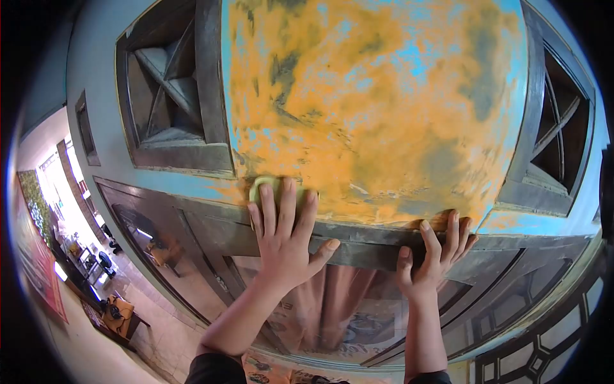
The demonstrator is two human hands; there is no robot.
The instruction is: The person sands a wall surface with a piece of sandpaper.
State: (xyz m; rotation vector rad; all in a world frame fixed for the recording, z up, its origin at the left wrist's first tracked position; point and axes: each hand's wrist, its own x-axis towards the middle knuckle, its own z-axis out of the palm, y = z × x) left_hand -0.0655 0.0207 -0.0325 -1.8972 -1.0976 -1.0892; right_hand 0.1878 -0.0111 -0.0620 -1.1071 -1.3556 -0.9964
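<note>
My left hand [282,235] presses a pale green pad [263,185] flat against the lower left edge of the orange-patched wall panel [384,121]. Its fingers are stretched over the pad and cover most of it, so whether it is a sponge or folded sandpaper cannot be made out. To the right, my right hand [437,256] rests with fingers apart on the dark wooden beam [374,249] below the panel, fingertips near the panel's bottom edge. It holds nothing. The panel shows orange, light blue and grey patches.
Dark wooden vents with crossed bars flank the panel, one on the left [167,89] and one on the right [558,128]. Below the beam are glass panes [377,313] with a pinkish curtain behind. At lower left, a brown chair [121,315] stands on the tiled floor [163,342].
</note>
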